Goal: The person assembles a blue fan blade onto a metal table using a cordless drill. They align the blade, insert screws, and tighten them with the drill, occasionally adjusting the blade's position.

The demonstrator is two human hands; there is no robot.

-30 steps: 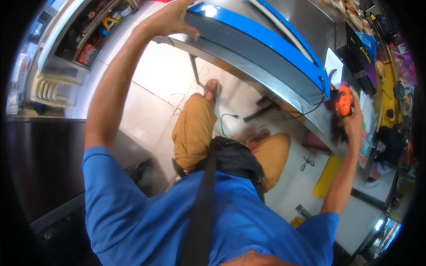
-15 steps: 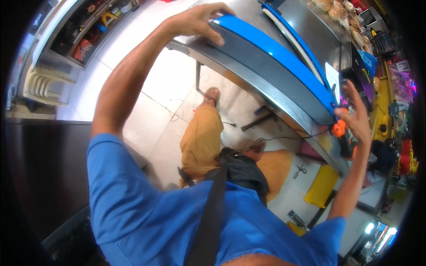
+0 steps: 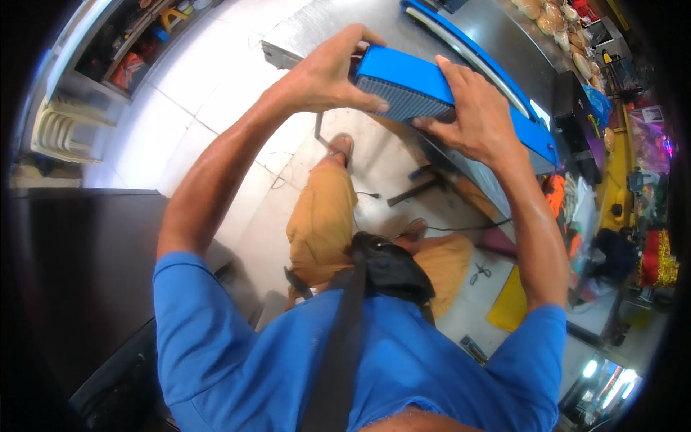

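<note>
A long blue machine (image 3: pixel 432 86) with a ribbed grey end panel and a white strip along its top lies on a steel table (image 3: pixel 317 29). My left hand (image 3: pixel 327 72) grips the near end of the machine from the left, fingers over the top edge. My right hand (image 3: pixel 471 119) holds the same end from the right, its fingers resting on the blue top and its thumb at the grey panel. An orange object (image 3: pixel 556 196) lies lower down beside the table, apart from both hands.
Below are white floor tiles (image 3: pixel 216 86), a black cable, scissors (image 3: pixel 480 272) and a yellow mat (image 3: pixel 512 302). White stacked chairs (image 3: pixel 57 133) stand at the left, a dark counter (image 3: pixel 72 273) at the lower left. Bread rolls (image 3: pixel 551 14) and cluttered shelves fill the far right.
My right hand has let go of the orange object at the far end and come across to the near end of the blue machine. My left hand stayed on that end.
</note>
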